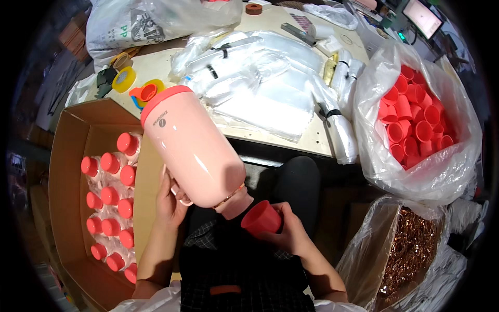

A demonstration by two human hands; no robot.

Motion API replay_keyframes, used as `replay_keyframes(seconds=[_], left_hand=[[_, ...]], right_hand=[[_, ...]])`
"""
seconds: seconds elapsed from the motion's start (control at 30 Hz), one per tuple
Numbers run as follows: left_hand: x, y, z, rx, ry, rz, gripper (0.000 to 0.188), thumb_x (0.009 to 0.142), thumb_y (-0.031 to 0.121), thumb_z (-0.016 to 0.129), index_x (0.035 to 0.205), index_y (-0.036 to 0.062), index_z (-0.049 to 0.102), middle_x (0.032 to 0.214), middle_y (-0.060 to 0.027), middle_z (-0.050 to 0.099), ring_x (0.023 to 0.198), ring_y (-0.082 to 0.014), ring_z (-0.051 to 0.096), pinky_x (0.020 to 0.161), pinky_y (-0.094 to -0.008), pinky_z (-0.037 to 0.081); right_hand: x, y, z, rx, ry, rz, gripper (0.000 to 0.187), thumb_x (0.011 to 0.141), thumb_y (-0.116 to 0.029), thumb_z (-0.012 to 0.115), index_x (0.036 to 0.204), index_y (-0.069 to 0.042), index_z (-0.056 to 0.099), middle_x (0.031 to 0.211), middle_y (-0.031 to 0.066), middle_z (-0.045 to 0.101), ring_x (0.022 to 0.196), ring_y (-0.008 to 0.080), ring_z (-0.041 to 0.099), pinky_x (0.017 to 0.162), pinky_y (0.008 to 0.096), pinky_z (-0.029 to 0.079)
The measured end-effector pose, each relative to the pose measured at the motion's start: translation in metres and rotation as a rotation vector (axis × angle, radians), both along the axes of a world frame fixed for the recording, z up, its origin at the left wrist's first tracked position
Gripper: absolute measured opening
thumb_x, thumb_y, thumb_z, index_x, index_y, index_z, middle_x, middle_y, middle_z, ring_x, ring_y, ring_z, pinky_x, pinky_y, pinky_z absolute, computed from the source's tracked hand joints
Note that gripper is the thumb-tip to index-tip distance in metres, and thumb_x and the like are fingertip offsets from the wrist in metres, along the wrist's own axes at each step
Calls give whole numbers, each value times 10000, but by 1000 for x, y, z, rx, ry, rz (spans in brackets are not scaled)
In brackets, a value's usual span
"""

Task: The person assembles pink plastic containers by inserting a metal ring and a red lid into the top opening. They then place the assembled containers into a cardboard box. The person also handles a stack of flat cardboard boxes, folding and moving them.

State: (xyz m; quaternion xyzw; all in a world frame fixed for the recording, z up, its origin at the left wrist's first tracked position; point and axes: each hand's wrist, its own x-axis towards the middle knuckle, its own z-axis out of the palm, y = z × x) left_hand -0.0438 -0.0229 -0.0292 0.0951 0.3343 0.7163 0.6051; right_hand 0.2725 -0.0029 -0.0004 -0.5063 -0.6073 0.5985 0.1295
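Note:
A pink vacuum flask (192,148) with a coral base rim hangs tilted in front of me, its neck pointing down to the right. My left hand (169,202) is closed around its handle on the lower left side. Close beside the neck is a red plastic cup (261,218), its open mouth turned toward the flask. My right hand (291,232) grips this cup from the right, thumb and fingers around its closed end. A small gap seems to separate cup and neck.
At left stands a cardboard box (78,182) of wrapped bottles with coral caps (110,196). Clear plastic bags (260,78) cover the table (322,140). At right, one bag (374,156) holds red cups (416,119); below, another holds copper-coloured metal parts (410,252).

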Motion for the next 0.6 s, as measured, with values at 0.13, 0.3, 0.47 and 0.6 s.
replay_keyframes(seconds=[0.13,0.3,0.47,0.6], left_hand=[[15,-3,18,28,410,-123,385,1056,306,499,1356,74,430,931,-18,553,512,-85,458,476,-229,405],[19,-26,15,-12,948,-518,410,908,-46,534,1309,33,506,1133,-116,617,791,-167,619,680,-283,501],[62,-19,26,150,997,-678,461,827,-49,660,1275,29,586,1405,-213,563,1205,-339,633,927,-377,543],[80,33,48,388,1375,-766,302,765,3,718,1061,46,679,1149,-162,671,938,-354,678,747,-376,556]], right_hand=[[-18,-49,-73,-148,548,-140,678,824,-103,811,1368,-12,418,1328,153,570,1112,219,625,974,371,510],[-12,-52,-60,-104,374,-48,524,928,-132,698,1390,-15,481,1247,124,630,1150,230,620,990,369,502],[48,5,-17,-191,902,-838,423,1003,-235,531,1340,20,555,1326,168,616,1271,252,571,1049,374,472],[77,77,0,4,774,-236,662,880,-234,732,1428,27,467,1423,161,548,1304,228,531,1114,369,398]])
